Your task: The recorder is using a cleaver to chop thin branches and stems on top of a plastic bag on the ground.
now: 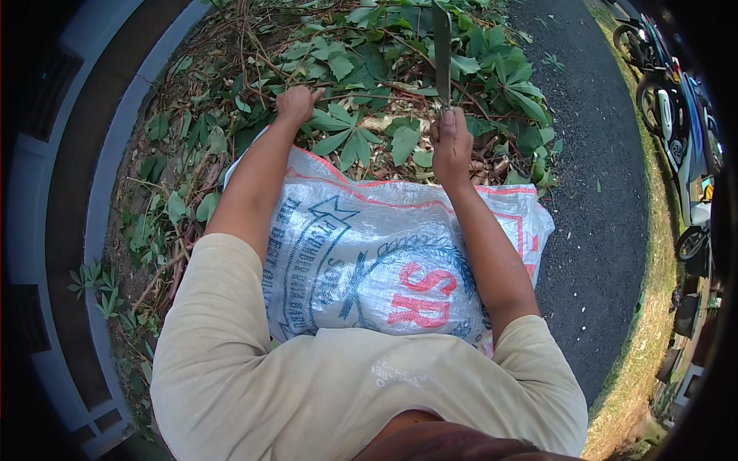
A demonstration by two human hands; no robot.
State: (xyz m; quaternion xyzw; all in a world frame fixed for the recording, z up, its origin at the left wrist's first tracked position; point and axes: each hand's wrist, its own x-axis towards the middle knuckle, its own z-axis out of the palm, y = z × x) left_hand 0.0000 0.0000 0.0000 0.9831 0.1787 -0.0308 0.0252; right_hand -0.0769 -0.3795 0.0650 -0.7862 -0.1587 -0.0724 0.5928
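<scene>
**Knife (443,61) in your right hand (452,146), leaves (369,61) ahead, asphalt (588,207) alongside**

Your right hand is closed round the handle, past the far edge of the sack (369,253) on your lap. The blade points away from you, over the leaves, its tip near the upper border of the view. Your left hand (296,104) sits among the leaves, well apart from the blade, fingers curled and one pointing right along a stem (361,97); you cannot tell from here whether it pinches that stem.

The sack's red-trimmed far edge meets the leaves, and its right corner reaches just over the asphalt. The leaves end in a ragged line there, so your wider room for moving is on the right, as far as the grass (642,253) and the parked motorbikes (676,123) beyond it. On your left, the leaves and twigs run up to the ledge (154,61) of a building, a firmer limit on that side.
</scene>
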